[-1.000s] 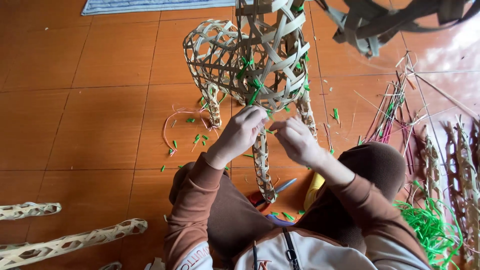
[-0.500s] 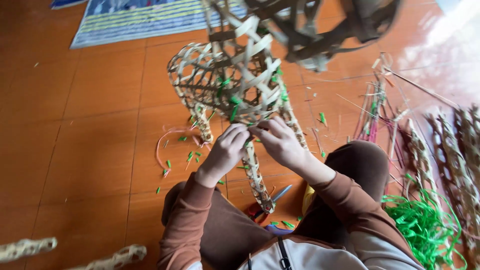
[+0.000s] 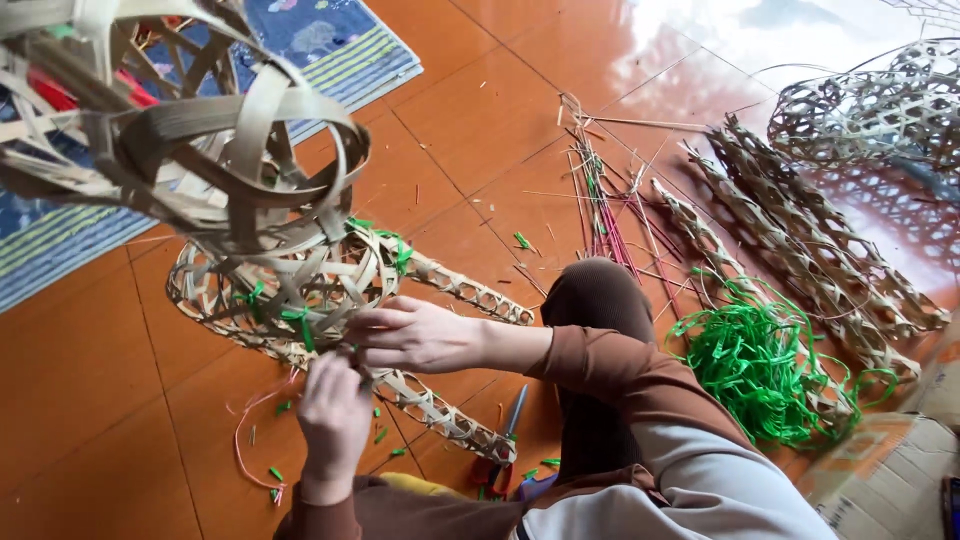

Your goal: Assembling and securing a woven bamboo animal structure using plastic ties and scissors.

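Observation:
An open-weave bamboo figure (image 3: pixel 290 290) with tube legs and green ties lies tilted in front of me; a looped part (image 3: pixel 220 150) looms close to the camera at upper left. My left hand (image 3: pixel 333 418) pinches the spot where a woven leg (image 3: pixel 440 415) joins the body. My right hand (image 3: pixel 412 335) grips the body's strips just above, fingers curled around the weave. The two hands almost touch. What the left fingertips pinch is hidden.
A heap of green plastic strips (image 3: pixel 760 370) lies right of my knee, with several woven bamboo tubes (image 3: pixel 800 250) and a woven shell (image 3: pixel 880 110) beyond. Loose slivers and pink sticks (image 3: pixel 600 200), a striped rug (image 3: pixel 300 50), scissors (image 3: pixel 505 440) and a cardboard box (image 3: pixel 890 480) surround me.
The view swung left and closer. The woven figure has tipped over to the left, its legs now pointing right. Both hands stayed on the leg joint.

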